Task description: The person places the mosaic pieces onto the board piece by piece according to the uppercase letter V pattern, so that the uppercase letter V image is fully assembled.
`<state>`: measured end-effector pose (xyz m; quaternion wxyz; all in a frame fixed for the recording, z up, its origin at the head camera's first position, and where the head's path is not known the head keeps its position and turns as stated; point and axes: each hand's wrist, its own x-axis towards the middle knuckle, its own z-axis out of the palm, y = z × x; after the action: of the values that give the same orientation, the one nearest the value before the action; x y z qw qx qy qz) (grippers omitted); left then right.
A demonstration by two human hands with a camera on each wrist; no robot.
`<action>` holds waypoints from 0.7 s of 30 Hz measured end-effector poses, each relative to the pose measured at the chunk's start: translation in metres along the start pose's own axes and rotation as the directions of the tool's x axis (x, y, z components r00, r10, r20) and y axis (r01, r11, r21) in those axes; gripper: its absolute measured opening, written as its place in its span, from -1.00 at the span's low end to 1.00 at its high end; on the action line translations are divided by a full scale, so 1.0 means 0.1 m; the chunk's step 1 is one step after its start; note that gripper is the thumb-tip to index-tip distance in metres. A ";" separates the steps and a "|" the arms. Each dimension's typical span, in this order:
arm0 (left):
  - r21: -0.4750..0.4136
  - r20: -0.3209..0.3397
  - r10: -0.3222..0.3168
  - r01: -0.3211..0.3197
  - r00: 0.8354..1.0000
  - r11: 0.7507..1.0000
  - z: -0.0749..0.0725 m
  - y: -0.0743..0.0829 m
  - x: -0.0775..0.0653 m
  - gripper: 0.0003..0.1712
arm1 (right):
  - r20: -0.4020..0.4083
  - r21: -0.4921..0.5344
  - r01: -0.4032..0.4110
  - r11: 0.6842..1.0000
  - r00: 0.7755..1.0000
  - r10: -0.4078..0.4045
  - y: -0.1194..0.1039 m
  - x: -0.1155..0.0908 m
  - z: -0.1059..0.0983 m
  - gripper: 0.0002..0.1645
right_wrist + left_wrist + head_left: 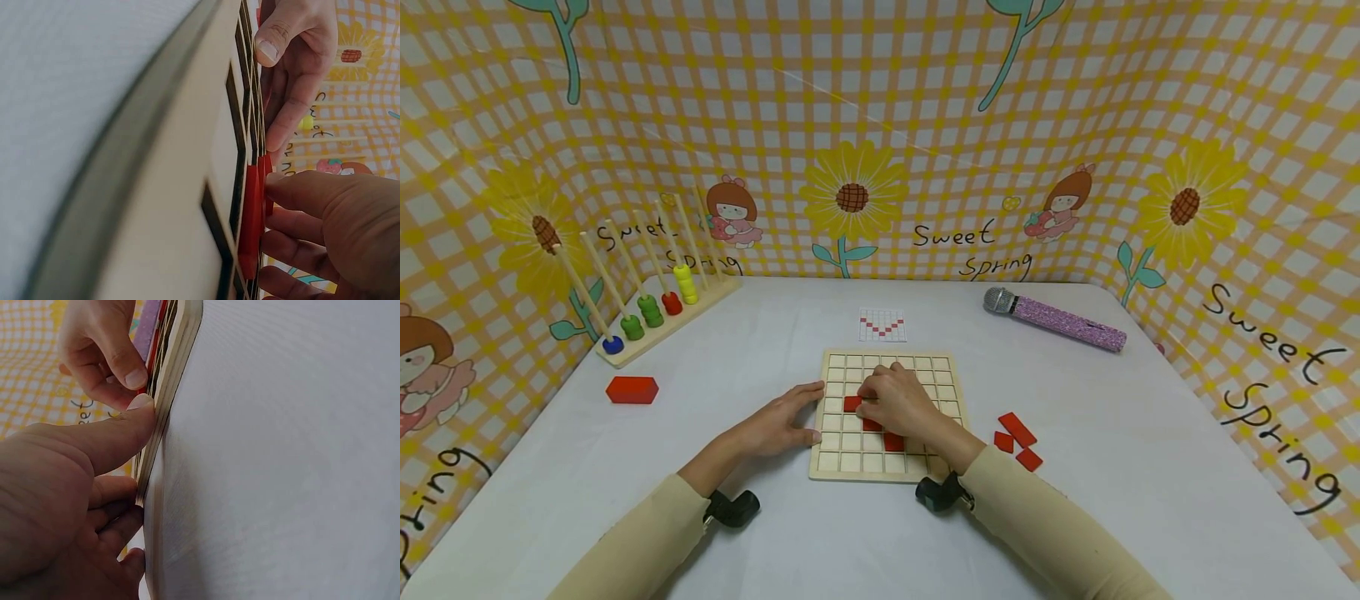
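Note:
A pale wooden grid board [842,461] lies on the table. Red square tiles sit in its cells, among them one left of my right hand [852,404] and one lower down [893,442], stepping down to the right. My right hand [898,404] is over the board's middle, and thumb and fingertips pinch a red tile [269,184] at the grid. My left hand [778,421] rests against the board's left edge, fingers spread, thumb nearer me. In the left wrist view its thumb [122,434] touches the board's edge.
Several loose red pieces [1017,429] lie right of the board. Behind it is a pattern card [882,325] with red squares in a V. A glittery pink microphone [1067,323] lies back right. At left stand a bead rack [662,321] with tall pegs and a red block [632,390].

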<state>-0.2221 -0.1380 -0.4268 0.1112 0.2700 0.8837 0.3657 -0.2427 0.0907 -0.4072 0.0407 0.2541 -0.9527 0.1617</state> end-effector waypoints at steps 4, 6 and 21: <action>-0.006 -0.002 -0.013 0.012 1.000 1.000 0.01 -0.01 0.00 -0.20 | 0.002 -0.005 -0.004 1.000 1.000 0.004 0.00 0.01 0.01 -0.76; -0.006 -0.003 -0.016 0.016 1.000 1.000 0.01 -0.01 0.01 -0.20 | 0.003 -0.004 -0.004 1.000 1.000 0.004 0.00 0.01 0.01 -0.76; 0.005 0.012 -0.025 0.025 1.000 1.000 0.00 0.01 0.01 -0.19 | -0.013 0.017 -0.007 1.000 1.000 0.007 0.01 0.00 -0.03 -0.73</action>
<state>-0.2225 -0.1374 -0.4261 0.1205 0.2615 0.8872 0.3606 -0.2432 0.0928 -0.4051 0.0441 0.2501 -0.9519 0.1713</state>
